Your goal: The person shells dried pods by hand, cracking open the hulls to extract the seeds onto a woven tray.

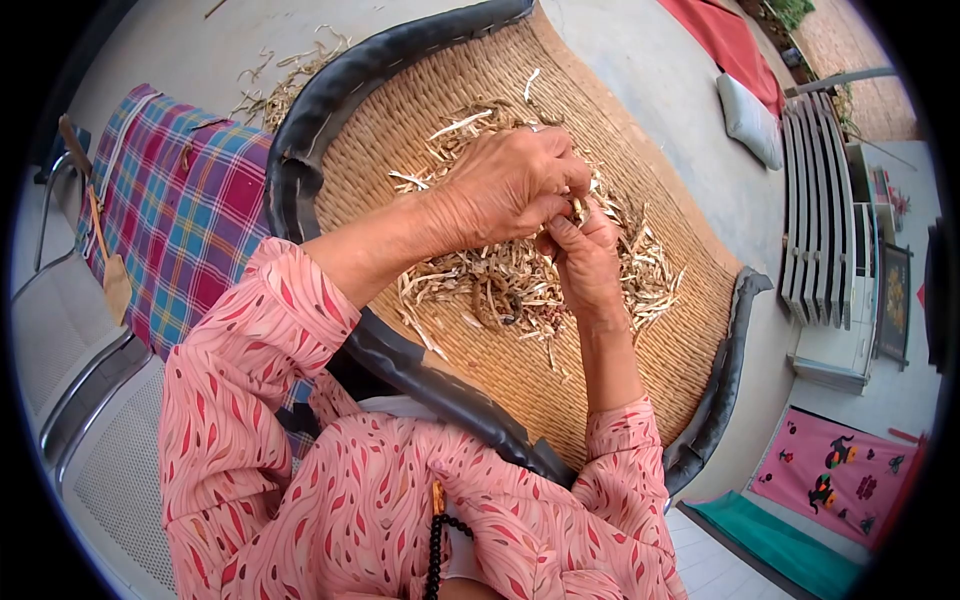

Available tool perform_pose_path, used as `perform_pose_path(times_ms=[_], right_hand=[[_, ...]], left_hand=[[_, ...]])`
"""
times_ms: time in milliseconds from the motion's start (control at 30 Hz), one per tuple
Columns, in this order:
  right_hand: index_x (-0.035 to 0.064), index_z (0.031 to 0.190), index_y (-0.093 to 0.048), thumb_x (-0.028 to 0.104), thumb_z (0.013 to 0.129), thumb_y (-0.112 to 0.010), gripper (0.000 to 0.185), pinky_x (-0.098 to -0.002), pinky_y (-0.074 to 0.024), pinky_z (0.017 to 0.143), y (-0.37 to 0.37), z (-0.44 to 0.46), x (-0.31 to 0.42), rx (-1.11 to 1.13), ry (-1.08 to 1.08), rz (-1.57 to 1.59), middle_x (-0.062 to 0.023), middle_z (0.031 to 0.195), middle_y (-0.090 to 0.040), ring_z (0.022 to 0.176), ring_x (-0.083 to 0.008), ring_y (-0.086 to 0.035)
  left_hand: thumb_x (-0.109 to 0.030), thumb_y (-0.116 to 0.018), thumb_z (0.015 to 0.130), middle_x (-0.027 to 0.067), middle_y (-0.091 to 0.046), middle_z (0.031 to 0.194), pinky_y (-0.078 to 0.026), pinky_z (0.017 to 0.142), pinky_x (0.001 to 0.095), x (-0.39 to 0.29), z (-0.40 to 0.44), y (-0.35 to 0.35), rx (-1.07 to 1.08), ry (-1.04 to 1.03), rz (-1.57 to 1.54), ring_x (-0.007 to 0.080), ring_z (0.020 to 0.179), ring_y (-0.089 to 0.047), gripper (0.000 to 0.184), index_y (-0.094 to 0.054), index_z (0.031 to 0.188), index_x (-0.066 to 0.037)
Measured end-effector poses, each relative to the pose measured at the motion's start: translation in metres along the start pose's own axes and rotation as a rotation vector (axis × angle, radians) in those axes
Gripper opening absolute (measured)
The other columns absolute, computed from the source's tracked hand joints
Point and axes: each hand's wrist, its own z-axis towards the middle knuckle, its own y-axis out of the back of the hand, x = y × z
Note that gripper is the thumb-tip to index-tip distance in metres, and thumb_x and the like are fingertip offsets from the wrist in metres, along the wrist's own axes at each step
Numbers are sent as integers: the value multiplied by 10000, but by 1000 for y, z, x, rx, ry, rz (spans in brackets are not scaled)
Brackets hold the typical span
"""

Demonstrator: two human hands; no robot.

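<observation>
Left hand (520,185) and right hand (586,262) pinch a dry pod (579,210), its short visible stretch running roughly near-to-far, ends hidden.

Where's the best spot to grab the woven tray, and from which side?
Probably grip the woven tray by its black rim at the left and right ends, coming from outside. That rim looks thick, but is missing along the far right; loose dry pods lie heaped mid-tray.

Left hand (510,185) and right hand (590,258) pinch, apparently, a pod (579,210) above husks (515,275) on woven matting (385,125).
</observation>
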Motion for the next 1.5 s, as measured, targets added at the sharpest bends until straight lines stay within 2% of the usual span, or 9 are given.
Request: perform_pose_path(times_ms=[500, 800, 1000, 1067, 1167, 1200, 1267, 1333, 1500], right_hand=[[28, 973, -577, 129, 872, -580, 142, -207, -432, 581, 0, 0, 2, -14, -116, 17, -16, 850, -616, 689, -85, -544], [6, 1033, -528, 106, 913, -490, 160, -218, -476, 580, -1, 2, 9, -11, -168, 111, -92, 854, -618, 728, -130, -598], [-61, 1040, -453, 76, 937, -405, 178, -224, -490, 452, 28, 68, 37, -551, -115, 412, -122, 817, -567, 605, -149, -555], [-64, 993, -462, 77, 928, -444, 156, -259, -508, 579, 24, 124, 53, -181, 57, 550, -121, 816, -553, 692, -164, -554], [-37, 1025, -552, 153, 888, -541, 236, -274, -517, 723, -86, 125, 87, 235, 298, -187, -139, 926, -622, 798, -166, -603], [-14, 1388, -179, 378, 834, -632, 816, -340, -441, 870, -93, 129, 90, 223, 211, -448, -206, 1356, -317, 1099, -246, -494], [-40, 1330, -306, 320, 842, -635, 691, -322, -447, 837, -84, 131, 86, 161, 420, -620, -208, 1257, -437, 1011, -224, -539], [2, 968, -593, 108, 872, -541, 152, -252, -524, 610, -72, 104, 69, -104, 515, -628, -95, 796, -631, 664, -139, -607], [54, 918, -600, -11, 795, -554, 146, -230, -474, 457, 6, 38, -10, 111, 631, -1482, -63, 807, -608, 608, -123, -569]], left_hand=[[-53, -603, 740, 87, -549, 674, -455, 544, 356, 5, 0, -2, -42, -45, -60, 231, 624, -576, 81, -537, 755, -9], [-103, -568, 797, 124, -532, 619, -428, 521, 376, 6, -1, 5, -52, 242, -86, 260, 592, -569, 137, -519, 754, 17], [1, -495, 686, 191, -534, 637, -418, 548, 435, 11, -23, -1, 293, 297, 287, 326, 614, -558, 50, -533, 713, 20], [1, -511, 673, 202, -549, 655, -427, 562, 431, -3, -8, 10, 626, 415, 312, 328, 661, -586, 47, -547, 691, 25], [-5, -544, 661, 174, -590, 687, -438, 555, 428, 5, -12, 8, 606, 400, 353, 318, 712, -616, 39, -583, 665, 1], [-8, -551, 662, 165, -597, 691, -440, 547, 426, 9, -13, 8, 585, 391, 378, 314, 713, -619, 39, -590, 662, -7], [-10, -568, 668, 140, -626, 728, -455, 555, 408, 14, -14, 10, 560, 394, 478, 298, 713, -627, 71, -628, 692, -38], [-9, -574, 673, 139, -633, 743, -463, 570, 399, 12, -7, 17, 597, 459, 532, 290, 717, -630, 97, -645, 724, -50], [28, -558, 692, 168, -635, 762, -484, 626, 401, 13, -4, 18, 585, 451, 511, 295, 748, -640, 94, -632, 741, 0]])
